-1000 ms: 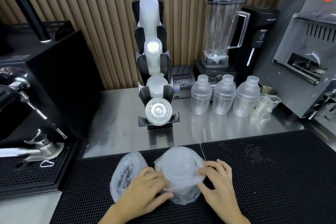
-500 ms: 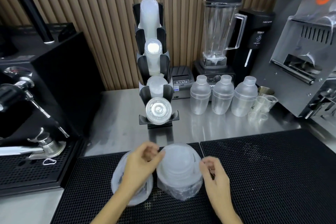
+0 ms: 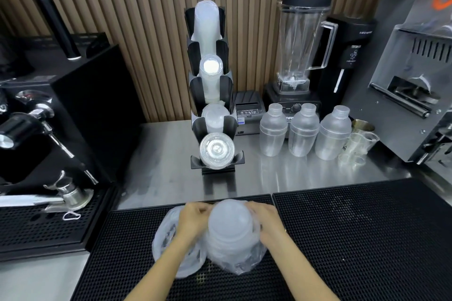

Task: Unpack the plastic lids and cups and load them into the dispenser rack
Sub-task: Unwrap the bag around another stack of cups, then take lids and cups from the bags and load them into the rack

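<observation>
A stack of domed plastic lids in a clear bag [image 3: 232, 234] stands on the black rubber mat [image 3: 354, 239] in front of me. My left hand [image 3: 193, 221] and my right hand [image 3: 266, 221] both pinch the bag at its far top edge, one on each side. A second bagged stack [image 3: 168, 239] lies just left of it, partly under my left forearm. The black dispenser rack [image 3: 212, 95] stands behind on the steel counter, with cup stacks in its upper slots and flat lids [image 3: 217, 150] in the lowest slot.
An espresso machine [image 3: 44, 129] fills the left side. Right of the rack stand a small printer [image 3: 248, 115], a blender [image 3: 303, 39], three plastic shakers [image 3: 303, 132] and small measuring cups [image 3: 357, 146]. A steel machine [image 3: 415, 80] is at the far right.
Both hands have moved from the sides of the bagged lids up to the bag's far top edge, where they now pinch the plastic.
</observation>
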`<state>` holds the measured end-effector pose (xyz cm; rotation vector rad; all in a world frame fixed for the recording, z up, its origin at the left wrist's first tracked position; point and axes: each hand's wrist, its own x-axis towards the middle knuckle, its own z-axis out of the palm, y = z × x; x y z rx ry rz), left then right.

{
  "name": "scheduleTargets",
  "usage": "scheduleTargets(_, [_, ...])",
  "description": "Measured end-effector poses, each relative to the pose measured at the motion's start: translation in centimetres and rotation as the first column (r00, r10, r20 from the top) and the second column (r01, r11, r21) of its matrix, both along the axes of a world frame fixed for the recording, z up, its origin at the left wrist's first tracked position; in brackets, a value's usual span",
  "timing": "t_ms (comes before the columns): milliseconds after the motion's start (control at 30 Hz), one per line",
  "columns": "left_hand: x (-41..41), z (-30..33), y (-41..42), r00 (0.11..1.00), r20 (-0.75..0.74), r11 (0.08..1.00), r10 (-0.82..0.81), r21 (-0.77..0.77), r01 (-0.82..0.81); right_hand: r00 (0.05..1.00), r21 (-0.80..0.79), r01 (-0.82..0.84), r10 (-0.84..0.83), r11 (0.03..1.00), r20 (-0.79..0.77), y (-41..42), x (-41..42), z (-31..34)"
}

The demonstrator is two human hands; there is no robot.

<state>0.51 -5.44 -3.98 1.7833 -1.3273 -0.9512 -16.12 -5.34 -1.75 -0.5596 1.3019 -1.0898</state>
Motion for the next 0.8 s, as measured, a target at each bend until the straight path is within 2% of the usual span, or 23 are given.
scheduleTargets(67, [0.1,-2.0,1.4,0.976,0.215,0.993,-0.038,-0.104,0.061,0.992,0.087,-0.087,0.095,0.992,-0.086,-0.4,-0.9,-1.0])
scheduleTargets(167, [0.3,-4.0,3.0,0.937,0.339,0.971,-0.077,-0.188,0.148,0.9,0.023,-0.171,0.166,0.985,-0.403,-0.3,-1.9,-2.8])
scheduleTargets(200, [0.5,-3.8,2.9,0.94,0.321,0.973,-0.117,-0.153,0.174,0.84,-0.012,-0.191,0.157,0.981,-0.519,-0.1,-2.1,-3.2])
scheduleTargets(233, [0.8,-3.1,2.6,0.957,0.235,0.977,-0.171,-0.085,0.195,0.781,-0.039,-0.2,0.135,0.979,-0.609,0.1,-2.3,-3.4])
scheduleTargets(267, [1.0,-2.1,2.2,0.969,0.085,0.973,-0.231,-0.011,0.232,0.744,-0.063,-0.198,0.109,0.978,-0.659,0.2,-2.6,-3.5])
scheduleTargets(333, [1.7,0.6,1.6,0.946,-0.196,0.964,-0.26,0.003,0.266,0.791,-0.159,-0.136,0.011,0.978,-0.611,0.3,-2.7,-2.9])
scheduleTargets(367, [1.8,2.1,1.6,0.934,-0.254,0.968,-0.253,-0.061,0.245,0.839,-0.242,-0.074,-0.071,0.967,-0.54,0.6,-2.5,-2.3])
scheduleTargets(400, [1.7,3.5,1.9,0.919,-0.278,0.958,-0.281,-0.144,0.249,0.88,-0.331,-0.022,-0.139,0.943,-0.454,1.0,-2.1,-1.4])
scheduleTargets(467, [0.8,5.2,2.8,0.853,-0.285,0.892,-0.437,-0.256,0.371,0.938,-0.463,-0.027,-0.139,0.886,-0.319,2.4,-0.9,0.0])
scheduleTargets(533, [-0.4,5.1,3.9,0.808,-0.138,0.812,-0.573,-0.233,0.535,0.933,-0.539,-0.162,-0.049,0.827,-0.357,4.3,0.3,-0.4])
scheduleTargets(600, [-0.8,3.3,4.4,0.827,-0.025,0.814,-0.562,-0.195,0.547,0.874,-0.51,-0.286,0.002,0.812,-0.486,5.8,0.7,-2.2])
scheduleTargets(667, [-0.8,1.4,4.8,0.874,-0.05,0.864,-0.483,-0.189,0.466,0.841,-0.389,-0.338,0.088,0.857,-0.535,6.5,0.5,-4.1])
scheduleTargets(733, [-0.9,-0.1,5.0,0.88,-0.11,0.879,-0.463,-0.188,0.439,0.768,-0.266,-0.378,0.139,0.887,-0.625,6.7,0.5,-5.0])
scheduleTargets(800, [-1.4,-1.1,5.1,0.878,-0.15,0.883,-0.454,-0.205,0.422,0.702,-0.233,-0.404,0.136,0.885,-0.699,6.5,0.6,-5.2])
